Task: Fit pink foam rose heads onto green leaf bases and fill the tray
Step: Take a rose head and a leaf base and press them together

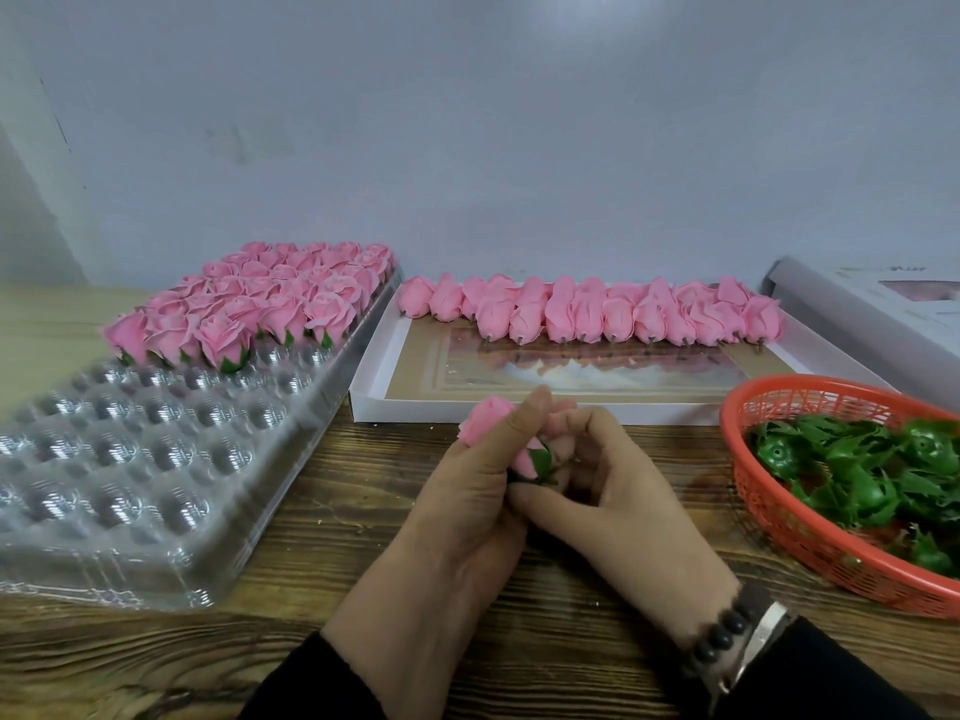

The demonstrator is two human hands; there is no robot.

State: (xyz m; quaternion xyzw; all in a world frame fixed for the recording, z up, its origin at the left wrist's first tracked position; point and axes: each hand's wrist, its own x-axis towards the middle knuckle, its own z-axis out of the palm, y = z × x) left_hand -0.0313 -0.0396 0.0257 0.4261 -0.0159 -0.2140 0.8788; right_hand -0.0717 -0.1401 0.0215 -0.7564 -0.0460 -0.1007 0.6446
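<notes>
A pink foam rose head is held tilted over the table's near middle, a green leaf base being pressed against its lower end. The clear plastic tray is laid at the left, its far rows filled with upright finished roses and its near dimples left bare. Loose rose heads are lined on their sides along the far edge of a white box lid, and leaf bases are heaped in a red basket at the right.
</notes>
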